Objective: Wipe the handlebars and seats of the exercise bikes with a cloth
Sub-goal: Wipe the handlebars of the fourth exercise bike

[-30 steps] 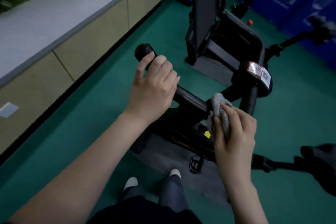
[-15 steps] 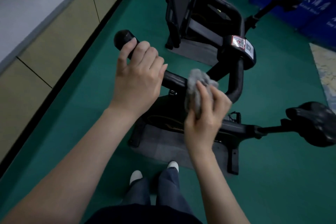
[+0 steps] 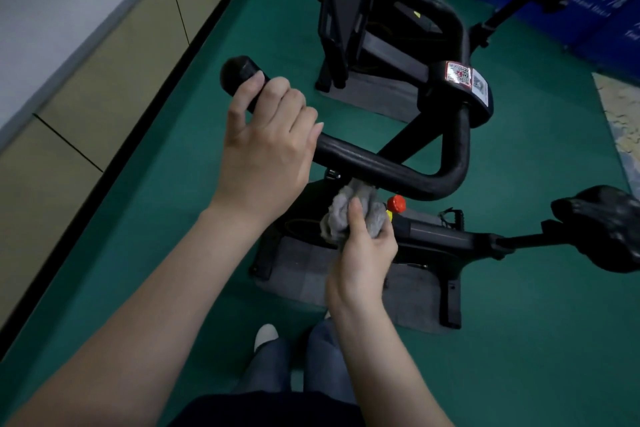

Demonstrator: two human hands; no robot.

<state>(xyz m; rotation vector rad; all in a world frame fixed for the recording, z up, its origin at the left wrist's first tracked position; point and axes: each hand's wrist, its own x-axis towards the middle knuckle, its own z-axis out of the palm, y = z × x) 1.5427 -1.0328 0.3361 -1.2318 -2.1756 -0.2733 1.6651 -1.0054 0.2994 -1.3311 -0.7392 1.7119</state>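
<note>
Your left hand (image 3: 266,149) grips the black padded handlebar (image 3: 374,163) at ten o'clock while your right hand (image 3: 363,253) pinches the bunched grey cloth (image 3: 346,211) just under it, centre frame; the black seat (image 3: 602,225) at three o'clock probably awaits wiping.

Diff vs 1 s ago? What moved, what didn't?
Right hand with the cloth slid along the handlebar toward the left hand, then dropped just below the bar. Left hand kept its grip near the bar's end. Cloth never let go.
</note>
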